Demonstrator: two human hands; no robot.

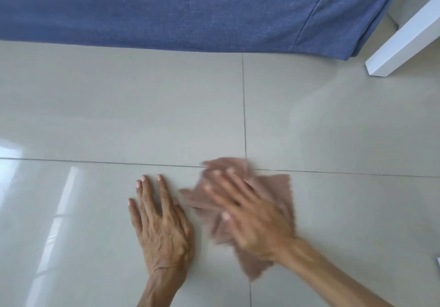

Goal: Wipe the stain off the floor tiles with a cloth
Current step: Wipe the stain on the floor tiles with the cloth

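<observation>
A dusty-pink cloth (281, 190) lies crumpled on the glossy grey floor tiles (142, 116), right over the crossing of two grout lines. My right hand (247, 213) presses flat on top of the cloth with fingers spread; hand and cloth are motion-blurred. My left hand (159, 221) rests palm-down on the bare tile just left of the cloth, fingers apart, holding nothing. No stain shows on the visible tiles; whatever lies under the cloth is hidden.
A blue fabric cover (190, 9) hangs down to the floor along the far side. A white furniture leg (402, 42) stands at the upper right. Window light glares on the tiles at the left (14, 163).
</observation>
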